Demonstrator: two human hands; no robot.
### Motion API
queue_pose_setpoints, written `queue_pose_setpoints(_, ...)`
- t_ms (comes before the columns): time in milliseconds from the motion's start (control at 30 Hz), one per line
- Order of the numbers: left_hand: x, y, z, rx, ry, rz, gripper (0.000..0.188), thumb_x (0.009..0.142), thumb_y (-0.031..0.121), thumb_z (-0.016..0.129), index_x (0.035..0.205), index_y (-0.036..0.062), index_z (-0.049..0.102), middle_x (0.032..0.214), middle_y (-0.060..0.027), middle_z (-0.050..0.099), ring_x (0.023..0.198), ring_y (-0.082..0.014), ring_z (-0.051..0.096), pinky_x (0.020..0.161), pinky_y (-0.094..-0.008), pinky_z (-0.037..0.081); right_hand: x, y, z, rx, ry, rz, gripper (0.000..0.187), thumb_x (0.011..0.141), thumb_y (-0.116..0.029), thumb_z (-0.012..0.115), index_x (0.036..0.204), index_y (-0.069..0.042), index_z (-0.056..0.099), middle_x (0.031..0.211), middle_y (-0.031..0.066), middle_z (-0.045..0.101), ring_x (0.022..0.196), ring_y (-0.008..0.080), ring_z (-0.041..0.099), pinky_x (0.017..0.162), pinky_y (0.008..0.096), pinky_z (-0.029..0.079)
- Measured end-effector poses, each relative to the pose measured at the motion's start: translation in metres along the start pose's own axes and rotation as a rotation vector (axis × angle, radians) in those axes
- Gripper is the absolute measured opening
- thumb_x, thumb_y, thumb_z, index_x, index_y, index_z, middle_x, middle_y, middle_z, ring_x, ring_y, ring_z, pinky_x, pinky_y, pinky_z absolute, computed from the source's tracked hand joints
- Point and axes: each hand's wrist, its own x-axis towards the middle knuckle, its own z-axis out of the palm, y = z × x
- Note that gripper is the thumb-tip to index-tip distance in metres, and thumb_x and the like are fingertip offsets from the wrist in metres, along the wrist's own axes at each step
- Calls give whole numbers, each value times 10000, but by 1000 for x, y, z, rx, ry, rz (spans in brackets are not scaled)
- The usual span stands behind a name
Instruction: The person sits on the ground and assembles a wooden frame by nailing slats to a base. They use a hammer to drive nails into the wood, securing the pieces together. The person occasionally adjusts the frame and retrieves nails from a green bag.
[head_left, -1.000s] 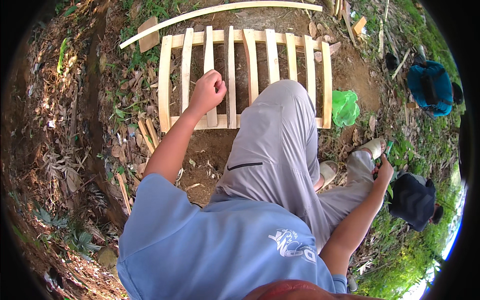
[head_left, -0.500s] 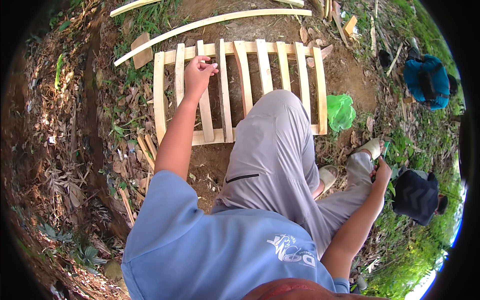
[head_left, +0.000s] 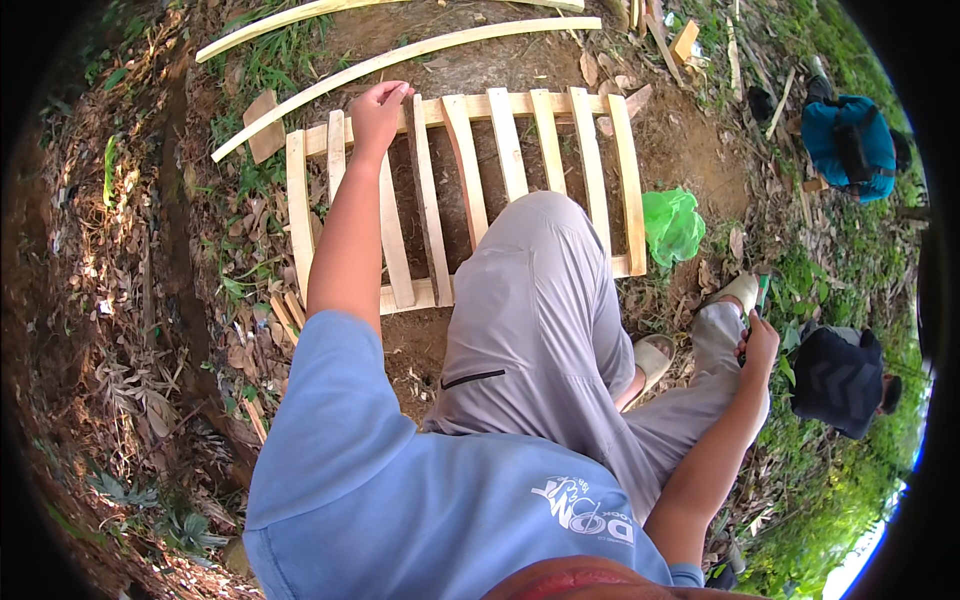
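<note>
In front of me lies a slatted wooden frame [head_left: 507, 145], several pale slats set across two long rails. My left hand [head_left: 375, 118] is at its far rail, over the upper end of a slat. Its thumb and fingers are pinched together, and whatever they may hold is too small to make out. Low at my right side, my right hand [head_left: 760, 345] is closed around a slim tool with a green part [head_left: 763, 292]. That tool is partly hidden by my fingers, so its kind is unclear. My bent knee [head_left: 545, 225] covers part of the near rail.
Long wooden strips [head_left: 420, 55] lie beyond the frame. A green plastic bag [head_left: 673, 228] sits right of it, and wood offcuts [head_left: 684, 42] lie farther back. Two people, one with a teal top [head_left: 850, 148] and one in dark clothing [head_left: 840, 380], are at the right.
My left hand has reached farther away, from over the slats to the far rail, and its fingers have drawn together. My right hand keeps its hold on the green tool.
</note>
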Motion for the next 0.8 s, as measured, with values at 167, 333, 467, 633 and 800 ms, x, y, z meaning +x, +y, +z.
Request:
queue_pose_setpoints(167,2,-9,21,94,142,155,259,1011,219,710,1067,-24,782,1134,-182,780,1103,-314,720,971,-434,533,0,1,-2,-26,-18,18,291,1039,-320,684,944,-46,659,682,6,524,459,114,455,424,314,395)
queue_pose_setpoints(333,-15,-5,54,295,340,248,230,1072,182,597,1034,16,752,1040,-139,752,1043,-345,670,951,-456,512,3,-10,2,-46,-1,12,359,1042,-385,691,907,-55,651,673,0,522,452,111,451,420,302,389)
queue_pose_setpoints(467,-26,-10,56,293,326,198,228,1111,167,519,1083,34,702,1096,-116,700,1110,-332,628,980,-454,498,-6,-21,11,-37,22,36,369,1055,-385,683,951,-31,684,653,-11,506,430,98,433,386,311,375)
queue_pose_setpoints(633,-31,-9,61,385,318,219,233,1122,160,494,1086,36,689,1120,-105,680,1133,-324,611,985,-448,499,-1,-24,14,-51,-11,26,348,1060,-388,680,942,-61,686,650,-26,498,424,82,412,381,304,365)
queue_pose_setpoints(800,-29,-13,60,439,290,237,253,1116,169,509,1077,47,728,1098,-96,685,1121,-316,617,976,-441,509,-5,-33,17,-66,-37,23,324,1059,-370,685,954,-63,688,655,-29,497,423,80,407,376,303,356)
